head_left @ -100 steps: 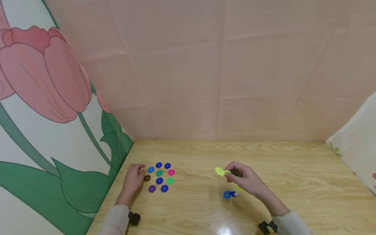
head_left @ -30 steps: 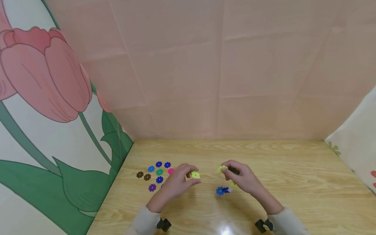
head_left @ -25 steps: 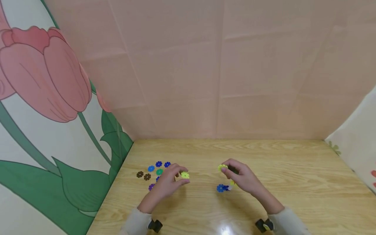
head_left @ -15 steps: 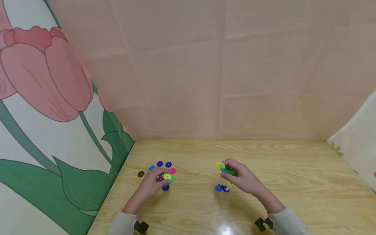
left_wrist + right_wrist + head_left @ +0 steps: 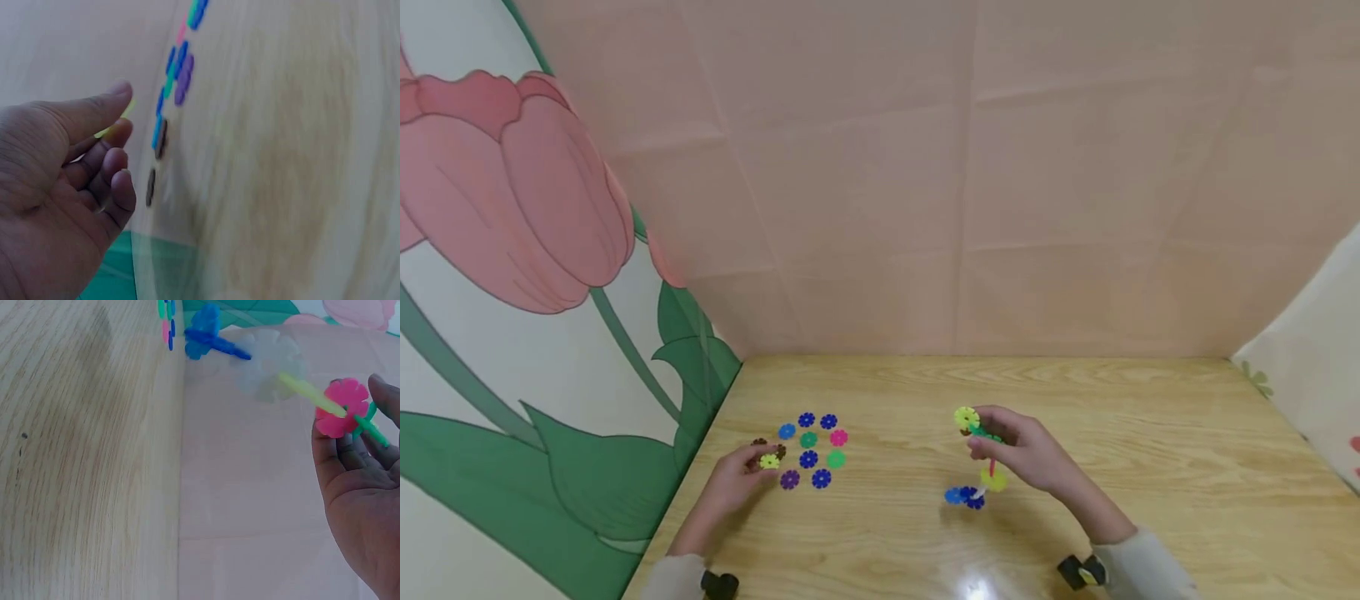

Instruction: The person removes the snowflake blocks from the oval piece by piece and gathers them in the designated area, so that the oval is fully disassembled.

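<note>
My left hand pinches a yellow flower-shaped building disc between thumb and fingers, at the left side of a group of loose discs. In the left wrist view, thumb and index finger mostly hide that disc. My right hand holds a chain of interlocked discs above the table. A yellow disc tops the chain, with a green disc below it at the fingers. Lower down hang a pink disc, another yellow disc, a translucent white disc and blue discs.
Several loose discs lie flat on the wooden table, among them a purple disc, a pink disc and brown discs. A tulip-printed sheet borders the left edge, and a pink cloth stands behind.
My left hand went from beside the brown discs to the middle, then back left over the group with the yellow disc pinched. My right hand keeps its place, the chain turning slightly.
</note>
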`<state>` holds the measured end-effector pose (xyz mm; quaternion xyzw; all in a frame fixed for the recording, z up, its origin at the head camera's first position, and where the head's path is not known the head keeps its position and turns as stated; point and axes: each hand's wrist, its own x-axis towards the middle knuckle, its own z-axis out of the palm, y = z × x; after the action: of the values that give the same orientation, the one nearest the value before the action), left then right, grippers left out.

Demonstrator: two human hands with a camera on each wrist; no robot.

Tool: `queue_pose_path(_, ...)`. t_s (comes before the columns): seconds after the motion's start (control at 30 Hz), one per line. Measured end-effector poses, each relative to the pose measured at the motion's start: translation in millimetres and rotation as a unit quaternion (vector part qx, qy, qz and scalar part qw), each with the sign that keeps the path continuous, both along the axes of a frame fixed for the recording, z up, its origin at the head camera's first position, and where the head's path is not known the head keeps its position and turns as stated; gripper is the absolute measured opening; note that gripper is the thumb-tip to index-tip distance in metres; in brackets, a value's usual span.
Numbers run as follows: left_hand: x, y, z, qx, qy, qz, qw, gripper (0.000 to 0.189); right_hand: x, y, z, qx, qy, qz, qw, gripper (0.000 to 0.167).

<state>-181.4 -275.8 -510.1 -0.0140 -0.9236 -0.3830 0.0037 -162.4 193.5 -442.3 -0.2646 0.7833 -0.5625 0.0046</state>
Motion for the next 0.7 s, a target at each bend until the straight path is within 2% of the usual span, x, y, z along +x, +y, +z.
queue_pose_path(0.17, 0.7, -11.9, -7.5, -0.032, -0.024, 0.000, 0.9992, 0.037, -0.3, -1, -0.3, 0.012, -0.004, -0.014, 0.9998, 0.028)
queue_pose_path(0.3, 0.9, -16.3, -9.4, -0.055, -0.038, -0.006, 0.9978, 0.035, 0.1, -1, 0.1, 0.015, -0.002, -0.020, 0.9997, 0.025)
queue_pose_path(0.53, -0.6, -21.0, -10.0, -0.120, -0.010, -0.027, 0.9923, 0.032, 1.2, 1, 0.0, 0.011, 0.002, -0.024, 0.9997, 0.024)
queue_pose_path(0.7, -0.9, -20.5, -7.8, -0.140, -0.004, -0.039, 0.9894, 0.033, 0.7, 2, -1.2, 0.011, 0.004, -0.026, 0.9996, 0.026)
